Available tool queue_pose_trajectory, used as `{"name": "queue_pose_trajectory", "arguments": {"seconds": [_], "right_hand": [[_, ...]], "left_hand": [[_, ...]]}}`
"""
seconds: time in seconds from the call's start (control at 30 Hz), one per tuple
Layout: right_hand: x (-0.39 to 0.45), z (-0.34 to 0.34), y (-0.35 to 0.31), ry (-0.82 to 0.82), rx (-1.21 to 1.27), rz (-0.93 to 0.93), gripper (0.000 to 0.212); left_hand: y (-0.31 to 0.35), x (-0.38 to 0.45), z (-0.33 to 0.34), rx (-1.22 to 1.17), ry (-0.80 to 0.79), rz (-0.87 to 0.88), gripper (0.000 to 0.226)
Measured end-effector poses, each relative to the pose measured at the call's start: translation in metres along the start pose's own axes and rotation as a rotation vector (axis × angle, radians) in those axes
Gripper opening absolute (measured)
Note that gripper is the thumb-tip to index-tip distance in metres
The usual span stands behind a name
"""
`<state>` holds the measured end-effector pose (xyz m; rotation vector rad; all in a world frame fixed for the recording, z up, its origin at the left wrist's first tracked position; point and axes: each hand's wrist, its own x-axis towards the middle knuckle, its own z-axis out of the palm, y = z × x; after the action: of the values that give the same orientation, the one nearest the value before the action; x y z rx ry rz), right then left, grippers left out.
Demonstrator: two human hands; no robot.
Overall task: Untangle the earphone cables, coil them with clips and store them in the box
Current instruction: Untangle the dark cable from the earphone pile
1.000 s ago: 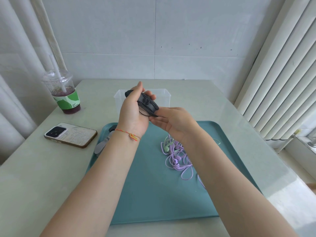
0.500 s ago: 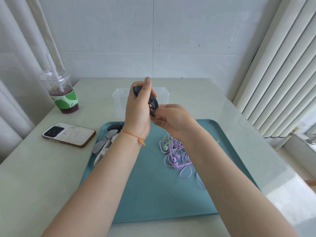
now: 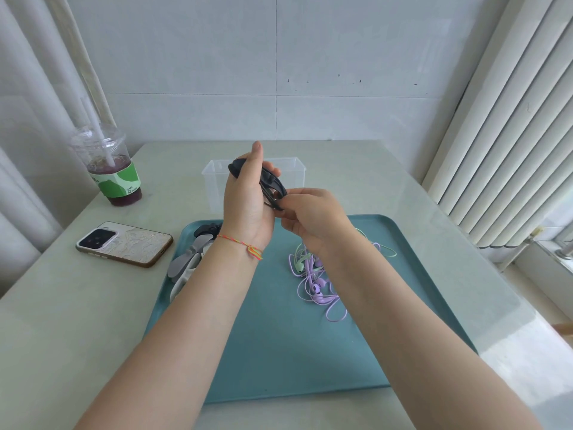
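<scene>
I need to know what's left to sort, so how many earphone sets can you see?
3: a black coiled set held in both hands; a purple set and a pale green set tangled on the teal tray. The arms may hide more.

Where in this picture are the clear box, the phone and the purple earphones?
Clear box [image 3: 217, 181]: head view, on its left wall.
Phone [image 3: 130, 245]: head view, middle of its patterned back.
Purple earphones [image 3: 317, 288]: head view, on an earbud in the tangle on the tray.

there were two hands [image 3: 248, 200] [image 3: 313, 218], one clear box [image 3: 214, 175], one teal tray [image 3: 279, 336], one phone [image 3: 124, 243], one drink cup [image 3: 111, 169], one black clip [image 3: 269, 184] held, and several clips [image 3: 189, 262] at nine o'clock.
</scene>
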<state>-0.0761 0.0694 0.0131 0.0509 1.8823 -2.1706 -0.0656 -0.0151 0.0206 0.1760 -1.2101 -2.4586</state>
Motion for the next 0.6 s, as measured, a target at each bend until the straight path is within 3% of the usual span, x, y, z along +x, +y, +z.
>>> {"name": "queue_pose_trajectory", "arguments": {"seconds": [0.6], "right_hand": [[0.003, -0.01, -0.003, -0.096, -0.045, 0.033, 0.011]], "left_hand": [[0.003, 0.013, -0.01, -0.216, 0.06, -0.185, 0.03]]}}
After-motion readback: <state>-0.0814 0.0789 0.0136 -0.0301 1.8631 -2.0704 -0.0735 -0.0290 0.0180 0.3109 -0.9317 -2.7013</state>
